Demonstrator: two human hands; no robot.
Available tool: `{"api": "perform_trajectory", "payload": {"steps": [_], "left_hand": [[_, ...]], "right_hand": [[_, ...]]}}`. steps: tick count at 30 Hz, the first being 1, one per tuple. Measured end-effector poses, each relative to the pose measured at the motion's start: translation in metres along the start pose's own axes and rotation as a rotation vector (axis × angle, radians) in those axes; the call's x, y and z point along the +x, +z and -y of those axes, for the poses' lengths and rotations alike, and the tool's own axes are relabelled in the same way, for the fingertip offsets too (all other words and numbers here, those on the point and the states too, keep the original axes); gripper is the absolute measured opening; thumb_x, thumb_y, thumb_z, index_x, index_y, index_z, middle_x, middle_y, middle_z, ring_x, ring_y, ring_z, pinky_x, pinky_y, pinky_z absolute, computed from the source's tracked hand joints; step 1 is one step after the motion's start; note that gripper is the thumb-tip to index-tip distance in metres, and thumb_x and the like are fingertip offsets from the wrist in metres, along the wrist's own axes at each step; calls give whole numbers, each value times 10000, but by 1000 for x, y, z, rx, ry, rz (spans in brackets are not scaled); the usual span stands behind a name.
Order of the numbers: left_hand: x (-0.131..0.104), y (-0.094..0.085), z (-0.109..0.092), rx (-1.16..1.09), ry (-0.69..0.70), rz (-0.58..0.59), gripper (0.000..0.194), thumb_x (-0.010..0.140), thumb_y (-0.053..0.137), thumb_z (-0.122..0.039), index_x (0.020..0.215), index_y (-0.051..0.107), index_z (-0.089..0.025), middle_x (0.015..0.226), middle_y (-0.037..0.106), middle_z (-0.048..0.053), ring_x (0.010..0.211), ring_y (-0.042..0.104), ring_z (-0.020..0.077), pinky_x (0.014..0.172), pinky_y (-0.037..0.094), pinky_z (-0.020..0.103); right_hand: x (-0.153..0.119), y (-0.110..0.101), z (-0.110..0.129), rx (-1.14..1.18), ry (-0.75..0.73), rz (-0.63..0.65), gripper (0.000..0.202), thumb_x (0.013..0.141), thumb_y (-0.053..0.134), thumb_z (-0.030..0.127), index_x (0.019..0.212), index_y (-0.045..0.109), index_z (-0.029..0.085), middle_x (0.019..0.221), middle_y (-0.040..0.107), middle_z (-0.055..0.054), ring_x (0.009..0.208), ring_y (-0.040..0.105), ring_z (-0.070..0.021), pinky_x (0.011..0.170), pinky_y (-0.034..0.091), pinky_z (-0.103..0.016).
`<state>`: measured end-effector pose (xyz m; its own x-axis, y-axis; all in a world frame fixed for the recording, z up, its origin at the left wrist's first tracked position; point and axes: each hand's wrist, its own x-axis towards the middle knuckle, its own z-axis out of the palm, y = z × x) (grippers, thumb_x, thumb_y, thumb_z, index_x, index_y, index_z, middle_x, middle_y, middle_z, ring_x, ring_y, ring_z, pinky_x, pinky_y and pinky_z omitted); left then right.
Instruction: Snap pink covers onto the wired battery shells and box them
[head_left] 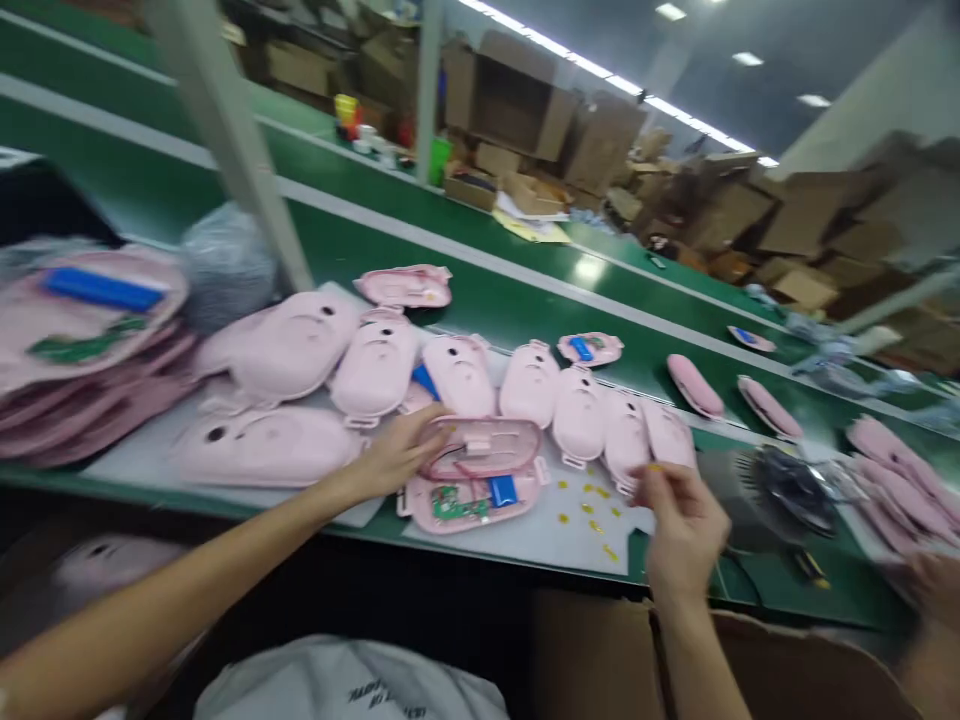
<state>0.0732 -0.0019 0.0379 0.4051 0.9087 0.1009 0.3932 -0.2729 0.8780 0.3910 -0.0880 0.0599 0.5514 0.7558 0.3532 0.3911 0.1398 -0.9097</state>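
My left hand (405, 450) is closed on the edge of a pink plastic shell half (487, 445), tilted up. Below it lies the matching pink shell (442, 515), with a green circuit board (457, 503) and a blue battery (502, 490) inside. Thin wires run between the two halves. Off to the right, my right hand (682, 520) is raised with thumb and fingertips pinched on what looks like a small yellow piece (655, 467). Several small yellow pieces (589, 510) lie scattered on the white sheet (525, 545) between my hands.
Several pink shells (375, 370) line the sheet behind my hands. Stacked open shells (90, 320) stand at left. Farther along the green conveyor belt (510, 295) are more pink shells (694, 385). Another person's hand (934, 590) shows at right. A cardboard box (592, 650) sits below the bench edge.
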Motion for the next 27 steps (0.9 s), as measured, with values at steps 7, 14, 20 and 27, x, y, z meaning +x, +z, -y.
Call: {"api": "perform_trajectory", "payload": {"steps": [7,14,20,27], "left_hand": [[-4,17,15,-219,-20,-193,273,859,492,-361,994,568,-136,990,632,82,952,583,243,899,447,340],[-6,26,22,-380,16,-206,217,851,483,-327,948,545,-143,946,595,68,916,547,223,874,434,345],[-16,29,25,-651,-17,-168,181,850,455,-296,889,561,-155,839,578,23,826,543,173,800,458,293],[-29,17,28,-606,38,-49,447,736,603,-232,1165,538,-126,1058,629,73,964,592,231,848,478,333]], "right_hand": [[-53,145,38,-471,-883,939,186,892,402,150,890,583,197,884,635,-85,809,538,-216,730,437,-339],[-56,139,38,-522,-639,850,191,948,426,254,811,551,205,783,590,-19,770,521,-171,690,355,-283],[-73,159,40,-824,-776,750,225,946,452,265,824,627,194,849,632,-49,770,525,-184,648,320,-288],[-54,124,40,-772,-511,436,494,780,619,619,538,527,197,556,554,-34,551,488,-164,556,339,-286]]}}
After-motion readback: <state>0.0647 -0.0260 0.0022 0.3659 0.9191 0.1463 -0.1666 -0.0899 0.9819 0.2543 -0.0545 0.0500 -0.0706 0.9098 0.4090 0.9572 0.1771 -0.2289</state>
